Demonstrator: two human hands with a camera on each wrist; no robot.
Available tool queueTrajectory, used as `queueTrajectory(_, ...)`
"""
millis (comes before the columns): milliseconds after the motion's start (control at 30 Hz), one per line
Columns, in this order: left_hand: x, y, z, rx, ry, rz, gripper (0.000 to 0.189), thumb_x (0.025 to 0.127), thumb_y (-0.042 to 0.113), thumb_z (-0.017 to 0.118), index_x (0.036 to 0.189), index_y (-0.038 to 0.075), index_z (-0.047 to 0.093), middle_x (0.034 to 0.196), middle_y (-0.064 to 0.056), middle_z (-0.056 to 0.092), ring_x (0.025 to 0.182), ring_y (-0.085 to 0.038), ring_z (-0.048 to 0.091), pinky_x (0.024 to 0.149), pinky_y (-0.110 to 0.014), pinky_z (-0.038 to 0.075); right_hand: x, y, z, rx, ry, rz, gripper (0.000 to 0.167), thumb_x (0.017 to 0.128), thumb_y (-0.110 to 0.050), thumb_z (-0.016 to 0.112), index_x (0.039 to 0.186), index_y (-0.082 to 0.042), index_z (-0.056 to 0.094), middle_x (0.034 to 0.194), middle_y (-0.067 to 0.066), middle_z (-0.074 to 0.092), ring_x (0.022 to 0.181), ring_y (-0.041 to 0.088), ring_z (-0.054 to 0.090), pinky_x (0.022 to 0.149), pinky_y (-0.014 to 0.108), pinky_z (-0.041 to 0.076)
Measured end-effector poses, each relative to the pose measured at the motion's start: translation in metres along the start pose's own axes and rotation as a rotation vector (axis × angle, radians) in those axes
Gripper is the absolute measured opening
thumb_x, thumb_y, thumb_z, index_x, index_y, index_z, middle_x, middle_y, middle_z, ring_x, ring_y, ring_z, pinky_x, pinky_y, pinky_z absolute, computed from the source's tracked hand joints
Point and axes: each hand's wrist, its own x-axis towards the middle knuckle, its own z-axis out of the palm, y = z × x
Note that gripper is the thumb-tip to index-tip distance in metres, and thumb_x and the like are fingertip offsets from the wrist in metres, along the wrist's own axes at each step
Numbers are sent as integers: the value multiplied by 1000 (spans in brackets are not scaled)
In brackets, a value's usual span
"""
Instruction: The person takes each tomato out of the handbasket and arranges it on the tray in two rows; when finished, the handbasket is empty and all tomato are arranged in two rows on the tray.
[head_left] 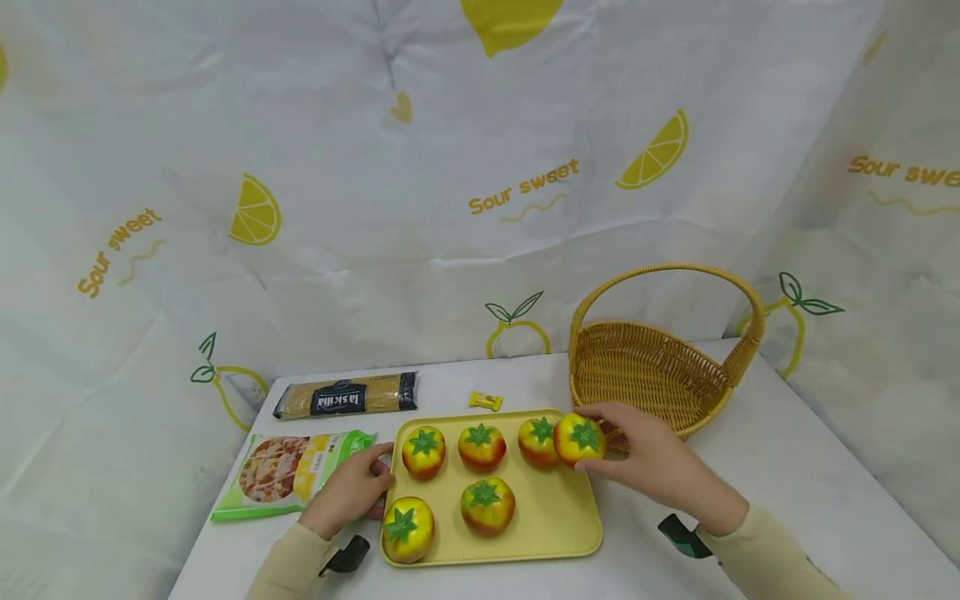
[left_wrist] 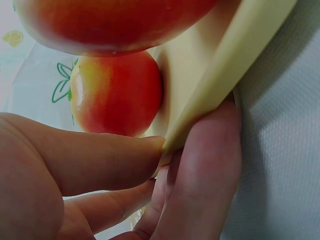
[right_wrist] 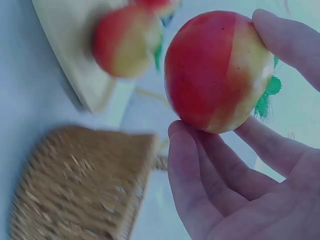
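My right hand (head_left: 647, 457) holds a red-and-yellow tomato (head_left: 581, 450) with a green star-shaped top, its thumb and fingertips around the sides. In the right wrist view this tomato (right_wrist: 215, 75) is up off the tray. A yellow rectangular tray (head_left: 551, 521) bears several more tomatoes, among them one (head_left: 487, 508) in the front middle and one (head_left: 409, 542) at the front left corner. At the tray's left edge, my left hand (head_left: 351, 493) pinches the rim. The left wrist view shows the thumb (left_wrist: 120, 157) on top of the rim and a finger (left_wrist: 210, 165) beneath it.
A wicker basket (head_left: 637, 346) with a tall handle stands behind the tray on the right. Spaghetti in a packet (head_left: 345, 396) lies at the back left, with a green food bag (head_left: 281, 471) in front of it. A small yellow wrapped candy (head_left: 485, 401) lies behind the tray.
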Motion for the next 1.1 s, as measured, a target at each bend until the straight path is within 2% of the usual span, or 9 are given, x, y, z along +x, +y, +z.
queueTrajectory(167, 0, 1, 1, -22, -10, -1, 59, 100, 12, 69, 157, 7, 54, 105, -9, 63, 76, -19, 64, 63, -34, 62, -11, 0, 24, 45, -71, 3, 70, 85, -50, 90, 143, -19, 66, 137, 0, 69, 106, 9, 66, 89, 31, 63)
queueTrajectory(300, 1, 3, 3, -38, -13, 2, 60, 101, 11, 69, 158, 8, 53, 105, -9, 62, 74, -20, 64, 63, -34, 62, -17, 4, 39, 104, -137, 23, 69, 85, -51, 90, 142, -21, 65, 135, -1, 69, 107, 10, 65, 89, 31, 63)
queueTrajectory(400, 1, 5, 3, -43, -12, 0, 59, 101, 11, 68, 158, 8, 53, 105, -9, 61, 74, -20, 64, 63, -34, 62, -19, 7, 46, 118, -153, 16, 69, 84, -49, 91, 141, -20, 66, 133, -1, 69, 108, 11, 65, 88, 30, 63)
queueTrajectory(600, 1, 7, 5, -46, -21, 9, 59, 100, 10, 68, 158, 7, 54, 104, -10, 62, 75, -20, 64, 62, -34, 62, -21, 10, 52, 107, -156, 12, 71, 84, -48, 92, 142, -17, 66, 131, 2, 70, 104, 8, 64, 85, 27, 61)
queueTrajectory(933, 3, 8, 6, -50, -21, 19, 58, 101, 11, 68, 157, 7, 54, 103, -9, 62, 73, -19, 64, 63, -34, 63, -23, 13, 57, 90, -172, 41, 71, 82, -48, 93, 141, -19, 66, 130, 0, 69, 104, 8, 63, 85, 27, 60)
queueTrajectory(1100, 1, 12, 6, 21, -8, 32, 57, 102, 12, 68, 157, 6, 54, 101, -7, 64, 69, -19, 64, 61, -33, 59, -23, 15, 59, 75, -174, 58, 72, 82, -49, 93, 142, -20, 65, 127, -2, 69, 104, 8, 62, 85, 27, 59)
